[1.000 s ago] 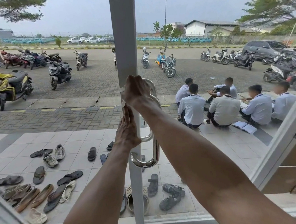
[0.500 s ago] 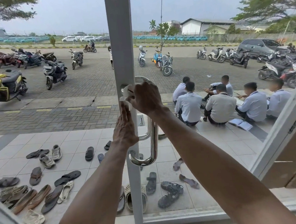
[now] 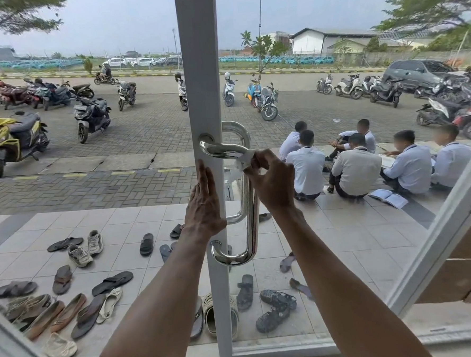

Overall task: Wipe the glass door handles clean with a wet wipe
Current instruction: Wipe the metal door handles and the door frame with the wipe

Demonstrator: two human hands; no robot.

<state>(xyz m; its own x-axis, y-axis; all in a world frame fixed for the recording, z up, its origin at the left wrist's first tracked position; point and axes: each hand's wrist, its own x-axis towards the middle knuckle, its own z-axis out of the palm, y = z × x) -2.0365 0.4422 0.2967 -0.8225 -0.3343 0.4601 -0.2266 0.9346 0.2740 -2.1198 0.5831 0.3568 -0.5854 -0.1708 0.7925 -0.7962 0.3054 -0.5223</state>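
Observation:
A shiny steel D-shaped handle (image 3: 251,232) is fixed to the white door frame (image 3: 198,70) of a glass door. My right hand (image 3: 270,179) pinches a white wet wipe (image 3: 241,162) against the handle's upper bend. My left hand (image 3: 204,205) rests flat with straight fingers on the white frame, just left of the handle. A second handle (image 3: 234,128) on the outer side shows through the glass.
Many sandals and shoes (image 3: 79,298) lie on the tiled porch outside. Several people in white shirts (image 3: 357,165) sit on the porch edge at the right. Parked motorbikes (image 3: 90,115) fill the paved yard. A second white door frame (image 3: 439,235) leans at the right.
My right hand slid the wipe from the handle's top mount at the frame rightward along the top arm to its upper bend. My left hand stayed flat on the frame.

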